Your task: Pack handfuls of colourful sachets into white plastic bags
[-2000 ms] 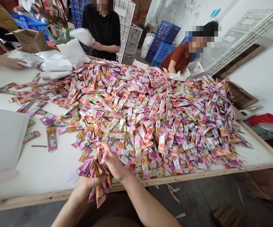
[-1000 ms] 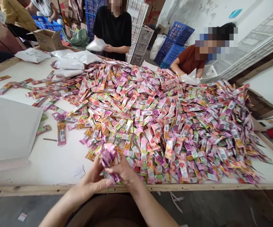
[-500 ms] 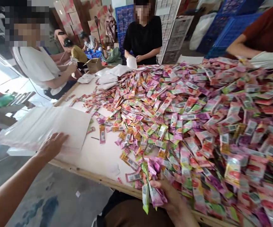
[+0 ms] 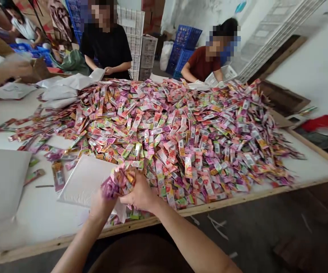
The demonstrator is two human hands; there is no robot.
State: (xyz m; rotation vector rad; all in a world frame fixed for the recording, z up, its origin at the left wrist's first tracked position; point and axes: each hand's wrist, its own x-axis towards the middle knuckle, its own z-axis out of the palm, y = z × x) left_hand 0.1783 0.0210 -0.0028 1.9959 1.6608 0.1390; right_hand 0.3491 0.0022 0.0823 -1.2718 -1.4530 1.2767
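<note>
My left hand [image 4: 105, 203] and my right hand [image 4: 141, 191] meet at the near edge of the table. Between them is a bunch of small candy-like sachets [image 4: 121, 179], purple, pink and orange. My right hand closes around the bunch from the right. From the left, my left hand is closed against the sachets and over the near edge of a flat white mailer bag [image 4: 86, 178]; its fingertips are partly hidden. The bag slants over the table beside the bunch, and a white flap shows beneath my right hand.
A broad heap of sachets [image 4: 181, 132] covers much of the table. White bags [image 4: 2, 182] lie stacked at left, and filled-looking white bags [image 4: 58, 91] sit farther back. Two people stand across the table, one in black [image 4: 105, 49], one in dark red [image 4: 200, 62]. A wooden rim [image 4: 53, 242] edges the table.
My left hand has left the bag stack and come right to my right hand, and one white bag now lies beside them. The view has turned right.
</note>
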